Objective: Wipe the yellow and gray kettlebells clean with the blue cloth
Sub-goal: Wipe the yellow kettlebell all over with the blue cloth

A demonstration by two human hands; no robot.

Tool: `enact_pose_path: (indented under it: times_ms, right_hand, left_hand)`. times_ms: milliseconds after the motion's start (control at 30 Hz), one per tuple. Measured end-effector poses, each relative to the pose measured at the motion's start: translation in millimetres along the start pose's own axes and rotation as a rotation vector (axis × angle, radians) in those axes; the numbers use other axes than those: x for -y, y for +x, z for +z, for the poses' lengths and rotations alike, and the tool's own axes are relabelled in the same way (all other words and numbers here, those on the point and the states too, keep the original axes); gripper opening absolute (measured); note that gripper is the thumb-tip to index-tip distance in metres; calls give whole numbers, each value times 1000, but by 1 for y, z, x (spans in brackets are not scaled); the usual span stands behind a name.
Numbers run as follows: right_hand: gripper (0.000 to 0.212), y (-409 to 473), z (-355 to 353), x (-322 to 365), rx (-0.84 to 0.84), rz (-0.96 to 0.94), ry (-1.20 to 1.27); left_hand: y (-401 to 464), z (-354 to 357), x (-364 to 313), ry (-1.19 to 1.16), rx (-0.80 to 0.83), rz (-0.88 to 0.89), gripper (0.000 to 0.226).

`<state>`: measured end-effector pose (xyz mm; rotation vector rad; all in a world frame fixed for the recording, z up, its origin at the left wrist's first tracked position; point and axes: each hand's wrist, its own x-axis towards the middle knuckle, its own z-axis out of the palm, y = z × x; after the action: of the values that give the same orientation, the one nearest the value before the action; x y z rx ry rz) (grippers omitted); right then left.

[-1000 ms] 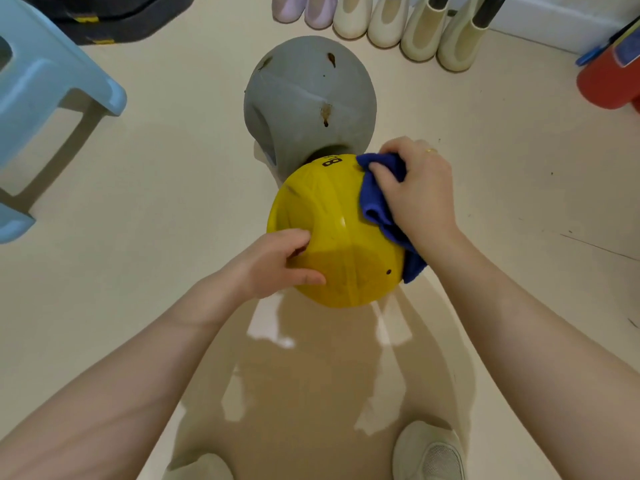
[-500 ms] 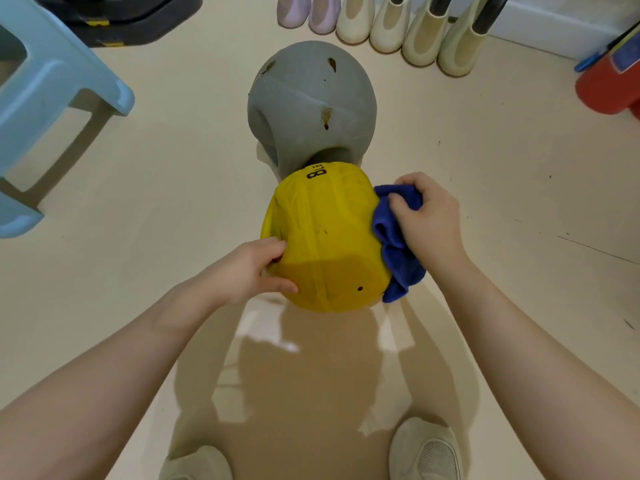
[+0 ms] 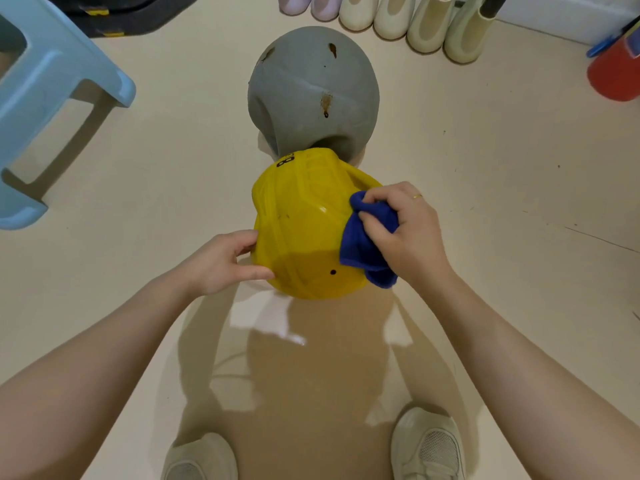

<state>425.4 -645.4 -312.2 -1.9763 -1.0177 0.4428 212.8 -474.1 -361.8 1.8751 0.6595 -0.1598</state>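
Observation:
The yellow kettlebell (image 3: 304,230) lies tipped on the cream floor in the middle of the view, its flat base turned toward me. My left hand (image 3: 221,261) grips its left edge between thumb and fingers. My right hand (image 3: 405,233) presses the bunched blue cloth (image 3: 363,247) against the kettlebell's right side. Just behind, and touching the yellow one's far end, stands the gray kettlebell (image 3: 311,88), which shows brown rust spots. The yellow kettlebell's handle is mostly hidden.
A light blue plastic stool (image 3: 52,98) stands at the left. Several pale boots (image 3: 398,15) line the far wall, with a red container (image 3: 616,71) at the far right and a black item (image 3: 131,12) at the top left. My two shoes (image 3: 429,445) are at the bottom.
My right hand has slid the blue cloth from the top right of the yellow kettlebell down its right side toward me. My left hand has shifted from the base to the left edge.

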Motion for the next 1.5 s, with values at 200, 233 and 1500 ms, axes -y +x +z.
enact_pose_path:
  times_ms: [200, 233, 1500]
  right_hand:
    - [30, 28, -24, -17, 196, 145, 29]
    - [31, 28, -26, -19, 274, 147, 83]
    - [30, 5, -27, -15, 77, 464, -84]
  left_hand:
    - [1, 3, -4, -117, 12, -59, 63]
    - [2, 3, -4, -89, 8, -65, 64]
    - [15, 33, -61, -213, -149, -283, 52]
